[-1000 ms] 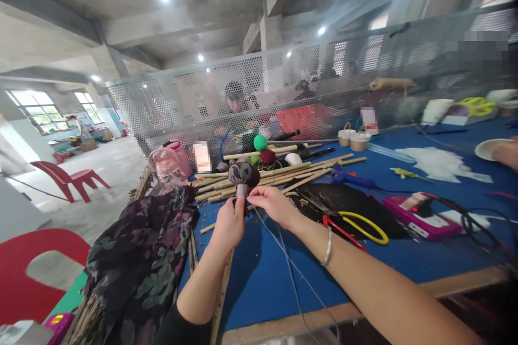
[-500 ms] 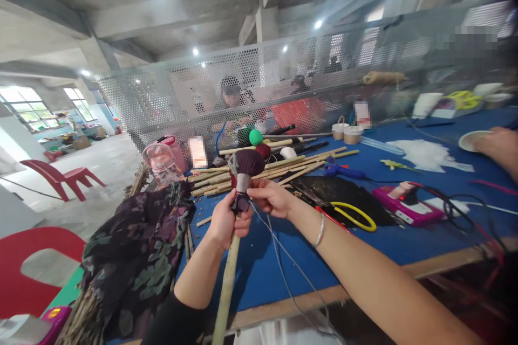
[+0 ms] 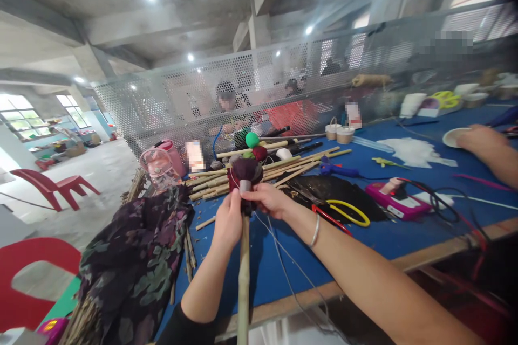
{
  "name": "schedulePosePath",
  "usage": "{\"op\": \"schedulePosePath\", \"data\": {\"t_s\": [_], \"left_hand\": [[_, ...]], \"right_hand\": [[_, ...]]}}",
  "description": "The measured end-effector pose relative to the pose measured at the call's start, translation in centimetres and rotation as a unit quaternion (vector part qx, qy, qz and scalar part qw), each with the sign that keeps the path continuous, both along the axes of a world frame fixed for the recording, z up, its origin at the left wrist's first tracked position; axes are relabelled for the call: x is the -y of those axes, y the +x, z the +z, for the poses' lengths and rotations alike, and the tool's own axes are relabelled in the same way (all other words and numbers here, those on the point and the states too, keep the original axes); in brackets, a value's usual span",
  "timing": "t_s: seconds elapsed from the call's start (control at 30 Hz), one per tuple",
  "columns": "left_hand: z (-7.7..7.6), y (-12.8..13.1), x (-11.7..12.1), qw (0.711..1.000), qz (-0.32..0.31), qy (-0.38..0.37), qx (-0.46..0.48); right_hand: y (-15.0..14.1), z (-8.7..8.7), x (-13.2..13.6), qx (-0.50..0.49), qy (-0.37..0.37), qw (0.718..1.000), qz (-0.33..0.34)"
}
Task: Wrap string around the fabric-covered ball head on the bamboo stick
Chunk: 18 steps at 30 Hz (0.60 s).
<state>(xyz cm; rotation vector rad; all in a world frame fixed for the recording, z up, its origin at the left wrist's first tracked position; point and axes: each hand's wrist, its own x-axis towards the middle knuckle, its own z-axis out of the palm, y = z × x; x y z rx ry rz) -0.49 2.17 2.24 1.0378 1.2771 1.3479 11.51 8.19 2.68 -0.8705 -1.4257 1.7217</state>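
Upright in front of me stands a bamboo stick, topped by a round bundle of dark purple cloth. Grey cord is wound in a tight band below the bundle. My left hand is closed around the cloth-wrapped neck of the stick, its thumb by the band. From the right, my right hand pinches at the band, fingers pressed together on the cord. Loose cord trails from there over the table edge. Part of the cloth end is hidden behind my fingers.
Bamboo sticks lie behind my hands, with green and white balls. Yellow-and-red-handled shears, a blue glue gun and a purple power strip lie right. Patterned dark cloth drapes left. Another person's hand holds a white dish.
The stick has swung more upright and its cloth head has turned. My left hand has shifted its fingers around the neck; the right thumb now lies across the cord band.
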Motion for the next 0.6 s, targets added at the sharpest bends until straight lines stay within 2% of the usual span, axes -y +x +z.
{"op": "schedulePosePath", "data": {"t_s": [0.07, 0.17, 0.27, 0.33, 0.47, 0.6], "left_hand": [[-0.1, 0.5, 0.5, 0.998, -0.035, -0.048, -0.036], [-0.2, 1.3, 0.9, 0.996, -0.019, -0.086, -0.033], [0.2, 0.9, 0.7, 0.994, -0.018, -0.109, 0.023], [0.7, 0.2, 0.6, 0.987, -0.044, -0.130, 0.083], [1.4, -0.6, 0.8, 0.967, -0.117, -0.158, 0.162], [1.6, -0.3, 1.1, 0.961, -0.137, -0.159, 0.178]], "right_hand": [[-0.6, -0.1, 0.4, 0.011, 0.022, 0.999, -0.022], [-0.9, -0.4, 0.5, 0.007, 0.077, 0.997, -0.029], [-0.5, 0.0, 0.4, 0.013, 0.142, 0.990, -0.022], [0.0, 0.5, 0.6, 0.021, 0.168, 0.986, -0.005], [0.8, 1.4, 1.1, -0.021, 0.167, 0.985, 0.034], [1.1, 1.1, 1.1, -0.070, 0.128, 0.989, 0.026]]}}
